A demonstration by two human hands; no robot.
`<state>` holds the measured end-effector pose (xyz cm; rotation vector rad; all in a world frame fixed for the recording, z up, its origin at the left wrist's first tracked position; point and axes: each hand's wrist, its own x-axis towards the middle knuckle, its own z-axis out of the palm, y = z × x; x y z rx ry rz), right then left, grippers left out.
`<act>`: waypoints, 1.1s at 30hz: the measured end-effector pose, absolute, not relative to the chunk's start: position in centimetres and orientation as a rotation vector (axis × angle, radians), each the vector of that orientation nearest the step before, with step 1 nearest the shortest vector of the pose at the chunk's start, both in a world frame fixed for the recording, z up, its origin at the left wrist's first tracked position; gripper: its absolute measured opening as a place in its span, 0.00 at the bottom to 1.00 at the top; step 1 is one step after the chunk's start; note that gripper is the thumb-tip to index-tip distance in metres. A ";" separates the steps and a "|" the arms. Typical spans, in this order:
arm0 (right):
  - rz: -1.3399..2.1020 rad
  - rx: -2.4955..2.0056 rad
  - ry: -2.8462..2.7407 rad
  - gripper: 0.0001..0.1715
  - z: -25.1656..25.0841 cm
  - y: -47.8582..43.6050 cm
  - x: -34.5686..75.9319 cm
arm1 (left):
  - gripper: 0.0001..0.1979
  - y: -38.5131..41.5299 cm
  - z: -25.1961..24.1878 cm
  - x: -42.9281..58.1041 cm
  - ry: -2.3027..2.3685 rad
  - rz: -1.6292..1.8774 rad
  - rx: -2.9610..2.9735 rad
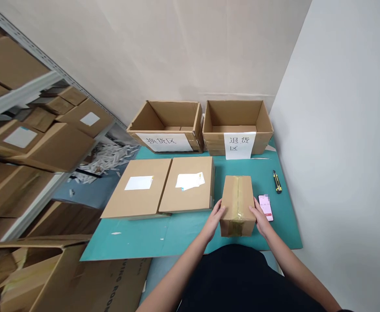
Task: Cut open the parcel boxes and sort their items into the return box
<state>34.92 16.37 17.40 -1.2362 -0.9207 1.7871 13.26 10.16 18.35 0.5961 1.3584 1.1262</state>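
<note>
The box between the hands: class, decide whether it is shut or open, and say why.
Shut: tape runs along the top seam of the box, and no flap stands up.

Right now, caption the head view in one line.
Left hand and right hand hold a tape-sealed brown cardboard box on a teal mat.

Bright, even light, soft shadows; the left shelving (17,97) blurs and bends.

two open cartons (167,115) | flat cardboard boxes (190,169) | utility knife (277,182) | smartphone (265,207) | teal mat (138,242) | metal shelving (17,97)
</note>
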 end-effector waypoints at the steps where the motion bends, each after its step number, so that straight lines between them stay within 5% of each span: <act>1: 1.788 -1.243 -0.924 0.41 17.1 16.3 35.0 | 0.36 10.1 18.1 13.6 1.345 1.123 0.595; 10: 1.777 -1.148 -1.053 0.44 15.3 18.0 35.3 | 0.46 10.6 15.5 13.6 1.306 1.161 0.703; 33: 1.745 -1.194 -1.074 0.48 11.2 17.2 34.4 | 0.49 10.2 11.2 13.2 1.422 1.147 0.745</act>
